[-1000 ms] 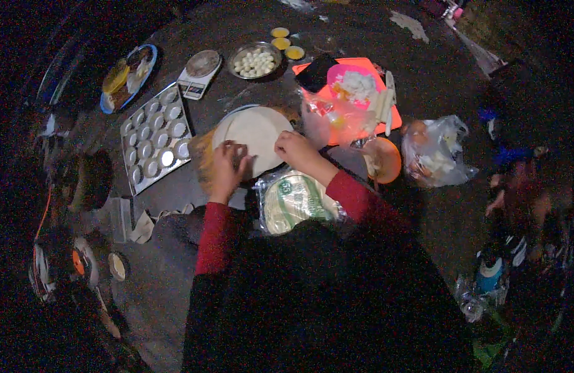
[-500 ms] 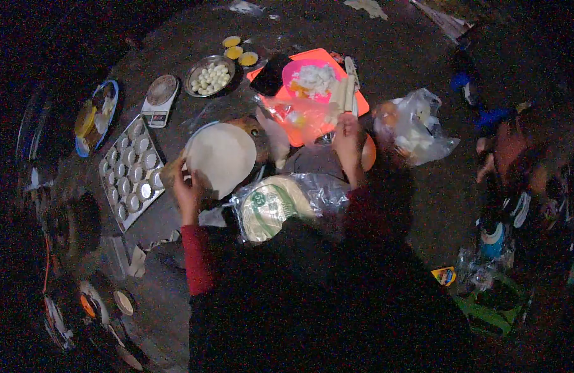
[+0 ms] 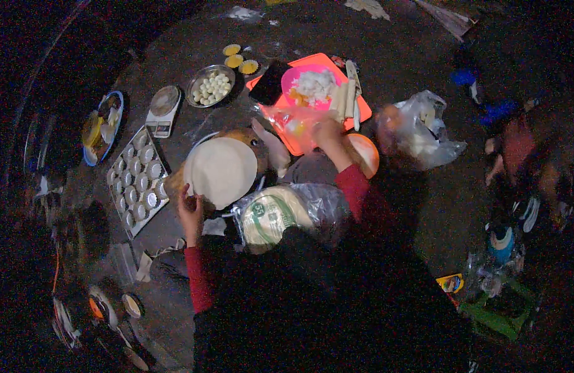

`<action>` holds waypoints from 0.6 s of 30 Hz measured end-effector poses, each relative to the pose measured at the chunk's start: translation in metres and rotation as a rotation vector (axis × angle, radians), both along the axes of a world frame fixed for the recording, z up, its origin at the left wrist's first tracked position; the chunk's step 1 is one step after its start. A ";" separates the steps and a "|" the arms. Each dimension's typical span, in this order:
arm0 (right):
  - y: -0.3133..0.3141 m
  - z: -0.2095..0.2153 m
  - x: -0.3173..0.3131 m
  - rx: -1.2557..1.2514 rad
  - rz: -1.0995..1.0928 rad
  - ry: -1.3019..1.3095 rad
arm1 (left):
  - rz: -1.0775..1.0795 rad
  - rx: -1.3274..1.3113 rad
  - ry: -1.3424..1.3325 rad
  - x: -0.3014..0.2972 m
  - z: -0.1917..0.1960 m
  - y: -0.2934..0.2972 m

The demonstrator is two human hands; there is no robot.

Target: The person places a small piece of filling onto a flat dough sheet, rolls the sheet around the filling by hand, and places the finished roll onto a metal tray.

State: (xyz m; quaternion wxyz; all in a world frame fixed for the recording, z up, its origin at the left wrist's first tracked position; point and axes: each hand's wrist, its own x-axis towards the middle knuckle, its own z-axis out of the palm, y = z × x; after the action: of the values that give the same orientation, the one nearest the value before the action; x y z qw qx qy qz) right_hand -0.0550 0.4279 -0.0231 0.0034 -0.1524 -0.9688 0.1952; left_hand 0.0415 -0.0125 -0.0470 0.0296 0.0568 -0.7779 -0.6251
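Since a sec ago, right hand has left the round white wrapper & reached out to the clear plastic bag on the orange board; fingers look curled on the bag, grip can't be told for sure. Left hand stays at wrapper's near-left edge, fingers pinching it. Nearest: bagged stack of wrappers. Left of wrapper: metal tart-mould tray. Farther: scale, bowl of white balls, pink bowl.
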 end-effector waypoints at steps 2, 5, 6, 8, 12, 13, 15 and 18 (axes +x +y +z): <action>0.008 0.007 -0.003 -0.005 0.023 -0.043 | -0.006 -0.010 0.021 -0.001 -0.006 0.001; 0.018 0.001 -0.011 -0.018 0.174 0.012 | -0.014 -0.007 0.022 -0.001 -0.004 0.007; 0.018 -0.005 -0.016 -0.021 0.235 0.035 | -0.016 0.003 0.004 0.000 -0.003 0.008; 0.012 -0.013 -0.030 -0.034 0.360 0.090 | -0.001 0.004 0.018 0.002 -0.007 0.001; 0.011 -0.047 -0.057 0.119 0.543 0.300 | -0.013 -0.043 0.072 -0.005 0.002 0.021; 0.014 -0.056 -0.061 0.217 0.589 0.400 | -0.017 -0.037 0.076 -0.008 0.002 0.024; 0.015 -0.061 -0.064 0.297 0.584 0.524 | -0.013 -0.054 0.068 -0.012 -0.001 0.029; -0.029 -0.041 -0.050 -0.087 0.412 0.388 | 0.039 -0.107 0.126 0.002 0.002 0.017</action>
State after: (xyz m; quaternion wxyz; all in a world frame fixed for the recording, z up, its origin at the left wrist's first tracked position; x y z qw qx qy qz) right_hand -0.1046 0.3987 -0.0638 0.1422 0.0880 -0.9514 0.2587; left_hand 0.0431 0.0049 -0.0450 0.0937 0.0307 -0.8055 -0.5844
